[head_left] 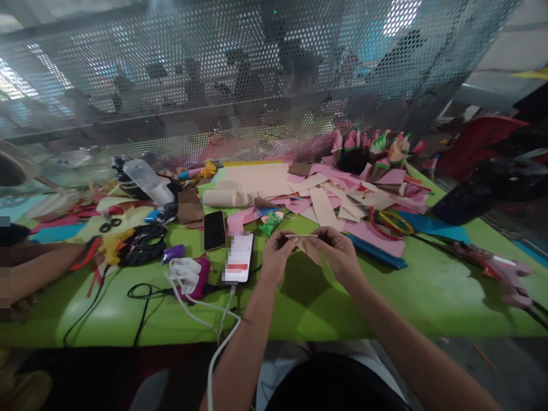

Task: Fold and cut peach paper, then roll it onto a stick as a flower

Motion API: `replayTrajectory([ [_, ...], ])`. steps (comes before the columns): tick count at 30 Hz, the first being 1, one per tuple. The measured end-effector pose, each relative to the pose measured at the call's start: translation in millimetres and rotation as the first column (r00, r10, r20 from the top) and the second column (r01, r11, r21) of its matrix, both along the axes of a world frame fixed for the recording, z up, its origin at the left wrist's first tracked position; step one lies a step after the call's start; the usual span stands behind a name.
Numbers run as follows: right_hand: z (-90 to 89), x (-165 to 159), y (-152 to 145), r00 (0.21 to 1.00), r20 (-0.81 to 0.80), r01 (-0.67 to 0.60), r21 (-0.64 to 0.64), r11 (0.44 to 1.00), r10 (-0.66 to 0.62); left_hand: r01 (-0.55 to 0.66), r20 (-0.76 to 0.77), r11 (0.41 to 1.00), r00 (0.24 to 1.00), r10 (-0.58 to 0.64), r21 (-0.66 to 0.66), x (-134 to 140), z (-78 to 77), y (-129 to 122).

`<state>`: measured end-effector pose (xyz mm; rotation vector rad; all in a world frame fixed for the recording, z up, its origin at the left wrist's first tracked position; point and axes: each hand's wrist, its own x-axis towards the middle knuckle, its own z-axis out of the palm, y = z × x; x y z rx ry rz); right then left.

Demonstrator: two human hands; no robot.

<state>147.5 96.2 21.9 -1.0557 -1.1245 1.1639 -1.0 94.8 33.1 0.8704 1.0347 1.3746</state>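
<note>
My left hand (pixel 276 255) and my right hand (pixel 341 255) are close together above the green table, each pinching one end of a small cream piece of paper or foam sheet (pixel 310 249). The piece's upper edge runs level between my fingertips and its lower part hangs down in a bend. Just beyond my left hand lies a small green and pink craft piece (pixel 271 222). A blue flat case or tool (pixel 379 252) rests to the right of my right hand. Fingers hide both ends of the cream piece.
A lit phone (pixel 240 257) on a white cable, a dark phone (pixel 214 230) and a magenta power block (pixel 201 277) lie left. Scissors (pixel 387 224) and a pink glue gun (pixel 505 271) are right. Cream strips (pixel 324 208) cover the back. Another person's arm (pixel 40 268) rests left.
</note>
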Motion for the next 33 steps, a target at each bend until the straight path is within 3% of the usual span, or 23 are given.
replayTrajectory([
  [33, -1.4, -1.5, -0.7, 0.997, 0.058, -0.046, 0.027, 0.999, 0.045, 0.032, -0.092, 0.999, 0.995, -0.030, 0.027, 0.6, -7.1, 2.7],
])
